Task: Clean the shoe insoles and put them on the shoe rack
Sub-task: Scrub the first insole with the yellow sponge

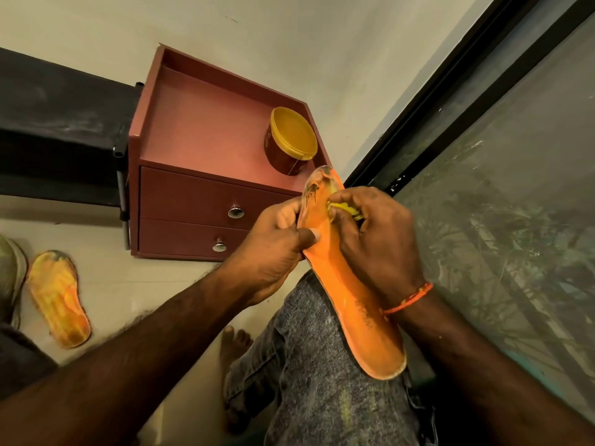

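Note:
An orange insole [351, 304] with dark stains near its toe rests along my right thigh, toe pointing away from me. My left hand [273, 249] grips its left edge, thumb on the top face. My right hand [376, 239] pinches a small yellow cloth [346, 209] and presses it on the insole just below the stained toe. A second orange-yellow insole [58, 297] lies flat on the floor at the left.
A reddish-brown two-drawer cabinet [180, 201] stands ahead, with a yellow-lidded tub [291, 140] on its top. A black shoe rack [54, 130] is at the left, a shoe [9, 275] at the left edge, and a dark-framed glass panel [502, 175] at the right.

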